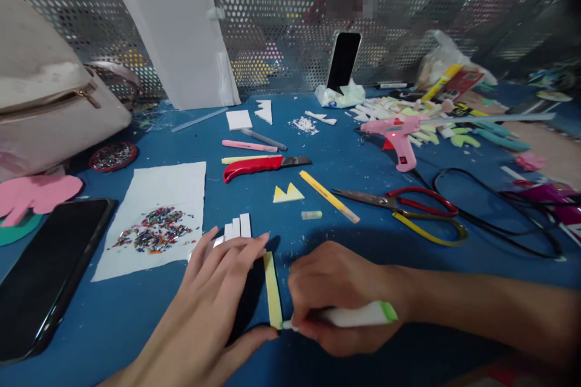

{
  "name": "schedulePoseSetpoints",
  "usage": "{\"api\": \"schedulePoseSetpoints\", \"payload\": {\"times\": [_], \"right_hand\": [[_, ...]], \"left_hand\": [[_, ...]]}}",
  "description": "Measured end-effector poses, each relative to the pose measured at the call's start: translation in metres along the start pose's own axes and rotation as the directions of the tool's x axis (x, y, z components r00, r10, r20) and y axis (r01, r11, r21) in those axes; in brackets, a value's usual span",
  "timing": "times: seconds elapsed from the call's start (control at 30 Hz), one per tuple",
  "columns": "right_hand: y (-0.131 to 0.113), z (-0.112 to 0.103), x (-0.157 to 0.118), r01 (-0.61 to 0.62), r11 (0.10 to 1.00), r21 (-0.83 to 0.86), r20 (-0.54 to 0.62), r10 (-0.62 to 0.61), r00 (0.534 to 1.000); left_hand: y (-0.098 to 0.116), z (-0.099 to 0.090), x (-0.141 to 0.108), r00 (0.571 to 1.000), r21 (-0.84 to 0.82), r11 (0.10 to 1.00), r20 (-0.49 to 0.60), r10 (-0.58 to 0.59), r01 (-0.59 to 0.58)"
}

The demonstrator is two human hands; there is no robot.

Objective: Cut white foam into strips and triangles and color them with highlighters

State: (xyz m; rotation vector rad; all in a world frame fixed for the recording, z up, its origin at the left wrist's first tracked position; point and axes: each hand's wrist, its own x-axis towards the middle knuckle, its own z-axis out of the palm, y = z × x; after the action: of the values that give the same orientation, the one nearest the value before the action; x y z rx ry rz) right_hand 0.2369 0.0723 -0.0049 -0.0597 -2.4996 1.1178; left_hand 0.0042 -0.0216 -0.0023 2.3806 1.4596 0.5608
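Note:
A narrow yellow-green strip (273,293) lies on the blue table. My left hand (218,296) is spread beside it, with the thumb at its near end and fingertips by its far end. Several white strips (238,227) lie just beyond those fingers. My right hand (331,299) is closed around a white marker with a green end (363,314), and the marker's tip meets the near end of the yellow-green strip. A small green cap (311,215) and a yellow zigzag piece (288,194) lie farther back.
White paper with glitter bits (169,178) and a black phone (52,272) lie left. Beyond the hands are a red-handled knife (256,165) and yellow marker (327,195). Scissors (399,201), a pink glue gun (402,139) and its black cable (490,227) occupy the right.

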Motion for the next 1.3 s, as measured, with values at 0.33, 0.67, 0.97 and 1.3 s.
{"api": "schedulePoseSetpoints", "payload": {"times": [0.33,0.67,0.97,1.3], "right_hand": [[-0.001,-0.001,0.0,-0.005,1.0,0.019,0.022,0.005,1.0],[-0.003,-0.006,0.005,-0.243,0.967,-0.077,-0.178,0.227,0.958],[-0.002,-0.006,0.004,-0.289,0.957,-0.014,-0.175,0.282,0.943],[-0.005,-0.013,0.003,-0.335,0.921,0.2,-0.259,0.379,0.888]], "left_hand": [[0.0,0.0,0.0,1.0,0.009,1.0,-0.012,-0.015,0.015],[0.003,-0.001,0.0,0.999,-0.005,0.999,-0.007,-0.038,0.038],[0.002,-0.001,0.0,0.999,-0.021,0.998,0.001,-0.052,0.052],[0.005,-0.003,0.0,1.0,0.032,0.999,0.021,-0.007,0.006]]}}
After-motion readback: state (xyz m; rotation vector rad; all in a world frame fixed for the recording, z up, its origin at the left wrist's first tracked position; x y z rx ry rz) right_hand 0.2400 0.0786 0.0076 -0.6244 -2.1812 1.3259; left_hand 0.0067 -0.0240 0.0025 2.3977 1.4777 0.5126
